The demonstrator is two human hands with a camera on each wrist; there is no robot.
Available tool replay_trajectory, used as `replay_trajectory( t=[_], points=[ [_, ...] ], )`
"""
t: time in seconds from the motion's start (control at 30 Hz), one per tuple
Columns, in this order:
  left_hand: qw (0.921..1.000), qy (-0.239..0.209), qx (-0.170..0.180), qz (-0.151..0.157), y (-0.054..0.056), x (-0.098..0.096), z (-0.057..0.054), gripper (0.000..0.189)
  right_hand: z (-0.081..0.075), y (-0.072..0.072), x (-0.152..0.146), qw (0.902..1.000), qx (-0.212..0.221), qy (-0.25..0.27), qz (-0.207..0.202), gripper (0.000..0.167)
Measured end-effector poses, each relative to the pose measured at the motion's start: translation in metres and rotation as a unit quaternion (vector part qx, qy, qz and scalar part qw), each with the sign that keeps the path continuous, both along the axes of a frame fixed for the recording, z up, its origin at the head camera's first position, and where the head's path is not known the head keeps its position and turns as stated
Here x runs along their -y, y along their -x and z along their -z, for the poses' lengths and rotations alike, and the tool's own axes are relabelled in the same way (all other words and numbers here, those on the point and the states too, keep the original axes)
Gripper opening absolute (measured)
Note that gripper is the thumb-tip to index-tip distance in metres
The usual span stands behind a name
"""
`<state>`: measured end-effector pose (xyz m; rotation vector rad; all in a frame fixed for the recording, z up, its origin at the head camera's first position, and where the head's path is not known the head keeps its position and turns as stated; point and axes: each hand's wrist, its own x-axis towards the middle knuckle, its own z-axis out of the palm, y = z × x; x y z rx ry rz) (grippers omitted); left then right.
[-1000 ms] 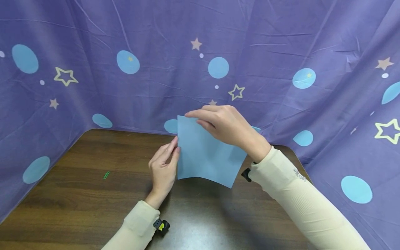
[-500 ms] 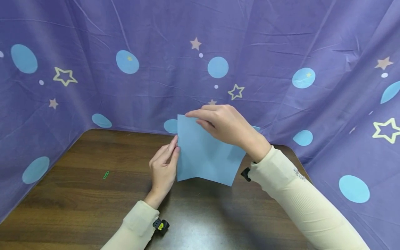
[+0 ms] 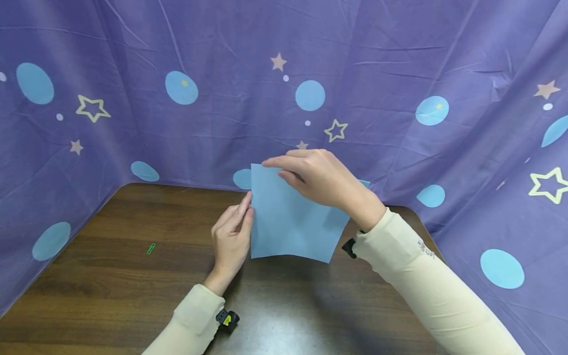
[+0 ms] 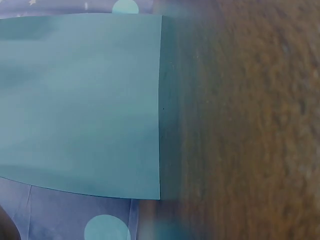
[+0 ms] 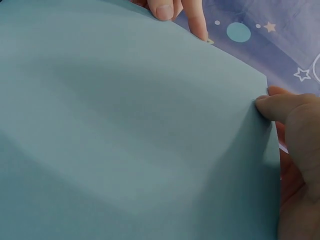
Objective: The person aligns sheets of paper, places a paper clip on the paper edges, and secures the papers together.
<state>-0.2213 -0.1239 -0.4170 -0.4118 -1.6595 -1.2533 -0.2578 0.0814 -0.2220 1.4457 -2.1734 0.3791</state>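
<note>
Blue is the paper sheet (image 3: 288, 231), held up over the table (image 3: 111, 296) with its lower edge bowed. I judge it very light, quite flexible and easy to crease, so a soft pinch at the edges, near the corners, should suit it better than pressing its middle. The right hand (image 3: 326, 177) pinches the top edge close to a corner; the left hand (image 3: 232, 239) pinches the left side. Well apart, 1 green paper clip (image 3: 151, 248) lies on the wood; behind hangs a purple curtain (image 3: 239, 44).
</note>
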Motion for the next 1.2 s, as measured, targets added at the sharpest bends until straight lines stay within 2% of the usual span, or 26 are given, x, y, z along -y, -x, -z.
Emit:
replay_trajectory(
  t=[0.4,0.97,1.2],
  points=[
    [0.9999,0.013,0.003,0.003,-0.0004,0.0012,0.0012,0.046,-0.0029,-0.0036,0.0008,0.9995,0.017,-0.020,0.016,0.040],
    [1.0000,0.007,0.006,0.003,-0.0008,0.0005,0.0021,0.047,-0.0043,-0.0048,0.0008,0.9991,0.019,-0.031,0.022,0.042],
    [0.9999,-0.002,0.005,0.014,-0.0011,0.0005,0.0022,0.046,-0.0050,-0.0030,0.0008,0.9987,0.028,-0.036,0.021,0.042]
  ],
)
